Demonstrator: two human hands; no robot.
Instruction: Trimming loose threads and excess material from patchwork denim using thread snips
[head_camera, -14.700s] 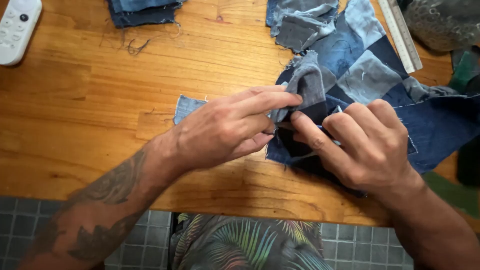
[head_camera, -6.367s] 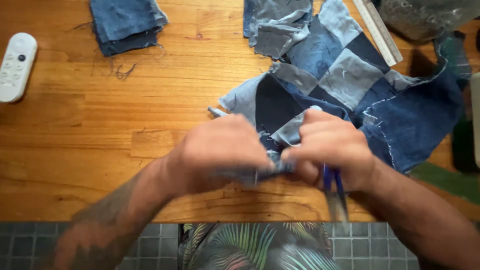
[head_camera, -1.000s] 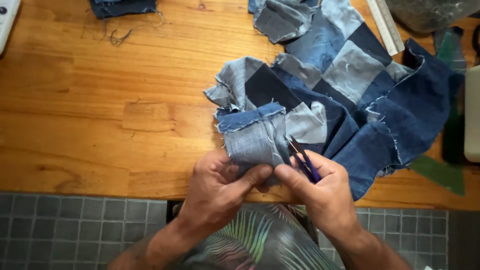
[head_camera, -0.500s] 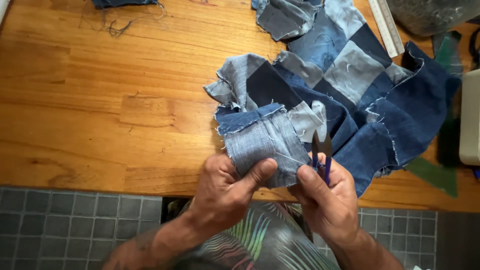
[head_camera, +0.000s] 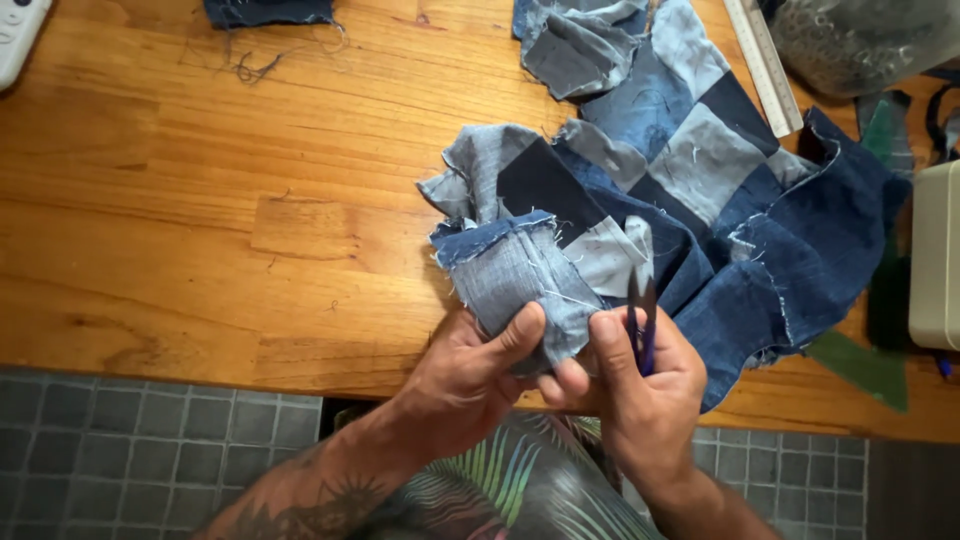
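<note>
Both hands have drawn back to the table's (head_camera: 180, 200) near edge. The frayed patchwork denim (head_camera: 690, 190) spreads toward the right; left hand (head_camera: 470, 375) pinches its pale patch (head_camera: 515, 285), right hand (head_camera: 640, 385) grips small snips (head_camera: 641, 320).

the bench (head_camera: 200, 230) is of warm orange-brown wood with planks joined side by side. below its front edge lies a floor (head_camera: 130, 440) of small grey square tiles. the light is soft and even.
</note>
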